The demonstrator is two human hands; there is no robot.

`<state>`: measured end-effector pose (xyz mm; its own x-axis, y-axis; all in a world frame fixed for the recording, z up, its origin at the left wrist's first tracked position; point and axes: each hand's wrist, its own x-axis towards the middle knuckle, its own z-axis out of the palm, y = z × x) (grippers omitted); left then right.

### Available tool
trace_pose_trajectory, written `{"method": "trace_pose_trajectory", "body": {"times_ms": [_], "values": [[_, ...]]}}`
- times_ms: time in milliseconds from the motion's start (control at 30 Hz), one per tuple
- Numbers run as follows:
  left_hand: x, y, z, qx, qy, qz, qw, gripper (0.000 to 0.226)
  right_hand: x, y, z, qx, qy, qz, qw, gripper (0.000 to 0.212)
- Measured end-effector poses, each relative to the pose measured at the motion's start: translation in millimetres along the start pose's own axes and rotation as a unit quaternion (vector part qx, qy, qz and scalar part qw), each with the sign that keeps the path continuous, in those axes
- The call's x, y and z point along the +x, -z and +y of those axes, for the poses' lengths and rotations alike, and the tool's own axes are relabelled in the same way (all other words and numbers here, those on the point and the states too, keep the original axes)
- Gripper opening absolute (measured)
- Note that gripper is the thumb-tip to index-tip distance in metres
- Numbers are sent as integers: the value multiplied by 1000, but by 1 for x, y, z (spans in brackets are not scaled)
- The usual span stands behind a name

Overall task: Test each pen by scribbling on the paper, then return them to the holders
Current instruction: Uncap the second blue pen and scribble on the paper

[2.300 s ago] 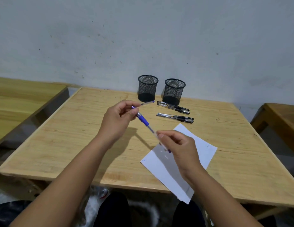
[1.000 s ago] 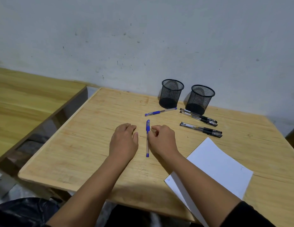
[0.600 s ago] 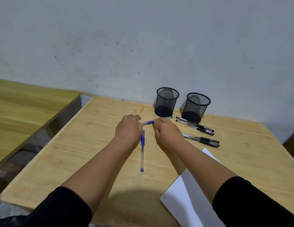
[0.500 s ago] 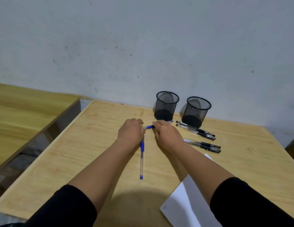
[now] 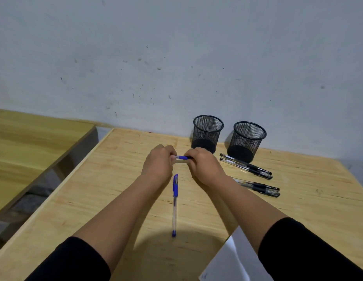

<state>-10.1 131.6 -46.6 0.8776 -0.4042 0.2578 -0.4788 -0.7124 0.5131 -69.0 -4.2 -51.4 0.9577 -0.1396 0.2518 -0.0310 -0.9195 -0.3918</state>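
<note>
My left hand (image 5: 159,163) and my right hand (image 5: 205,166) both grip a blue pen (image 5: 183,158), held level just above the table between them; only its blue middle shows. A second blue pen (image 5: 174,203) lies on the wooden table (image 5: 107,185), pointing toward me, between my forearms. Two black mesh holders (image 5: 208,131) (image 5: 248,139) stand side by side at the back. Black pens (image 5: 245,166) (image 5: 257,187) lie to the right, in front of the right holder. The corner of the white paper (image 5: 231,260) shows at the bottom right, partly under my right sleeve.
A grey wall rises right behind the holders. Another wooden table (image 5: 24,147) stands to the left across a narrow gap. The left half of my table's top is bare wood.
The first blue pen was laid down on the table. Both hands then reached forward to the second blue pen near the left holder and took hold of it; it now sits lifted between them.
</note>
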Motion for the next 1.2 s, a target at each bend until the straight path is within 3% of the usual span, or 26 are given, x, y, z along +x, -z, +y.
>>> {"method": "trace_pose_trajectory", "body": {"times_ms": [167,333,367,467,533,700,1067,1100,1200], "values": [[-3,27,0,-110,-1,59,992,17,-8,40,-19,72,-10,28,997,19],[-34,48,13,-260,81,46,961,16,-47,90,-25,185,-120,34,975,11],[-42,49,17,-277,83,36,957,16,-57,95,-26,264,-148,36,953,9],[-67,52,33,-322,84,6,943,15,-87,99,-30,501,-209,68,837,10],[-86,52,46,-343,74,-20,936,13,-105,94,-36,568,-219,78,790,5],[-122,51,69,-348,21,-72,934,13,-143,81,-45,577,-198,65,790,10],[-139,60,105,-337,-28,-107,935,14,-183,102,-48,575,-145,151,791,14],[-137,60,102,-327,-27,-96,940,15,-185,105,-43,577,-151,170,785,16],[-123,71,69,-292,36,16,956,17,-197,130,-14,619,-182,257,719,19]]}}
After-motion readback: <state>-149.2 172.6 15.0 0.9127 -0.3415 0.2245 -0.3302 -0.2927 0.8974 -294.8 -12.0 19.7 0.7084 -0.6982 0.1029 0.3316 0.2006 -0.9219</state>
